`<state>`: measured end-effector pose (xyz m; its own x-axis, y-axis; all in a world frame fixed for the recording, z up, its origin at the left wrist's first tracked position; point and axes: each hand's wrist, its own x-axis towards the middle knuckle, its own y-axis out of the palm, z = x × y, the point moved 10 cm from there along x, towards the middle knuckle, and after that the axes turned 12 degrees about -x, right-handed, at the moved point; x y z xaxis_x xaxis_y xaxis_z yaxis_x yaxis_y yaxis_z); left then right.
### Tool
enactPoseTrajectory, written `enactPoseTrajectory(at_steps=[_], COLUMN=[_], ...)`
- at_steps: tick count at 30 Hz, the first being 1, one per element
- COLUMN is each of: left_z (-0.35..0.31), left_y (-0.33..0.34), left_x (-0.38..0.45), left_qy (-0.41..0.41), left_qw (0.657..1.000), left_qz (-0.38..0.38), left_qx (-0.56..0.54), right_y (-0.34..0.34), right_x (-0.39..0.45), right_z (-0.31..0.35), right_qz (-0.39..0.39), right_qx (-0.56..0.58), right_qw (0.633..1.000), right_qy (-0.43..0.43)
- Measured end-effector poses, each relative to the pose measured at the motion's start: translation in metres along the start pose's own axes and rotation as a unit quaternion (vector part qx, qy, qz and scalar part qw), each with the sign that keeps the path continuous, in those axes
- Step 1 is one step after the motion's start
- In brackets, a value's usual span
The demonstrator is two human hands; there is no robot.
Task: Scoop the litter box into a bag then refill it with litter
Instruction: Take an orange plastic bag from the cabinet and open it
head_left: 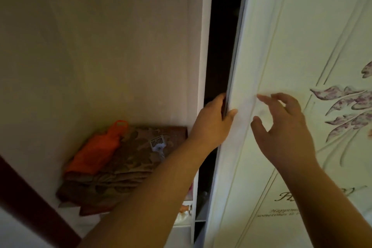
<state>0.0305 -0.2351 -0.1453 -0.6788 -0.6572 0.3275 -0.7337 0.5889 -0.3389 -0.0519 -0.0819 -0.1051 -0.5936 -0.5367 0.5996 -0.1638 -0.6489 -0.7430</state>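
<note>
One pale slotted plastic scoop [158, 144] lies on a stack of brown patterned folded cloth [124, 169], beside an orange bag [96, 152]; the left hand [211, 125] grips the edge of a smooth white sliding door [281, 46], fingers curled round it; the right hand [285, 131] hovers with fingers spread loosely, blurred.

Both bare arms reach forward and up. The left hand [211, 122] is curled, fingers wrapped around an edge, thumb in front. The right hand [285, 127], just beside it, is spread, fingers loosely bent.
</note>
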Motion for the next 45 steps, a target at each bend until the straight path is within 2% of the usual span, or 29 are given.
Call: enactPoseTrajectory(at_steps=[3, 6, 8, 10, 15, 20, 23, 28, 33, 35, 39, 41, 45], left_z=[0.015, 0.016, -0.025, -0.020, 0.071, 0.157, 0.215, 0.324, 0.337, 0.378, 0.431, 0.456, 0.430], left_y=[-0.003, -0.027, -0.073, -0.110, -0.226, -0.340, -0.397, -0.470, -0.474, -0.471, -0.468, -0.470, -0.455], left_x=[-0.005, -0.006, 0.007, 0.000, -0.021, -0.042, -0.051, -0.058, -0.046, -0.059, -0.065, -0.065, -0.053], left_qy=[0.005, 0.014, 0.007, 0.008, -0.066, -0.148, -0.212, -0.335, -0.373, -0.397, -0.427, -0.440, -0.420], left_qw=[1.000, 1.000, 0.999, 0.997, 0.980, 0.949, 0.936, 0.914, 0.895, 0.888, 0.875, 0.874, 0.897], left_qz=[0.016, 0.012, 0.028, 0.031, -0.023, -0.052, -0.052, -0.018, 0.032, 0.036, 0.059, 0.047, -0.009], left_qx=[-0.024, -0.013, 0.016, 0.075, 0.184, 0.272, 0.277, 0.229, 0.243, 0.228, 0.222, 0.199, 0.135], right_y=[0.009, 0.034, 0.015, 0.022, 0.098, 0.180, 0.232, 0.263, 0.304, 0.341, 0.364, 0.368, 0.376], right_x=[-0.005, -0.002, 0.034, 0.036, 0.025, 0.025, 0.020, 0.034, 0.027, -0.003, -0.015, -0.010, -0.009], right_z=[0.030, 0.069, 0.102, 0.125, 0.163, 0.210, 0.235, 0.284, 0.300, 0.302, 0.311, 0.320, 0.330], right_qz=[0.005, 0.072, 0.122, 0.161, 0.248, 0.323, 0.378, 0.383, 0.422, 0.448, 0.477, 0.476, 0.488], right_qx=[0.018, 0.062, 0.090, 0.086, 0.066, 0.023, 0.007, 0.025, 0.018, 0.004, -0.002, 0.000, 0.009], right_qw=[0.998, 0.989, 0.982, 0.976, 0.960, 0.938, 0.919, 0.919, 0.903, 0.889, 0.872, 0.872, 0.866], right_qy=[-0.060, -0.117, -0.115, -0.119, -0.112, -0.123, -0.111, -0.087, -0.081, -0.099, -0.112, -0.116, -0.109])
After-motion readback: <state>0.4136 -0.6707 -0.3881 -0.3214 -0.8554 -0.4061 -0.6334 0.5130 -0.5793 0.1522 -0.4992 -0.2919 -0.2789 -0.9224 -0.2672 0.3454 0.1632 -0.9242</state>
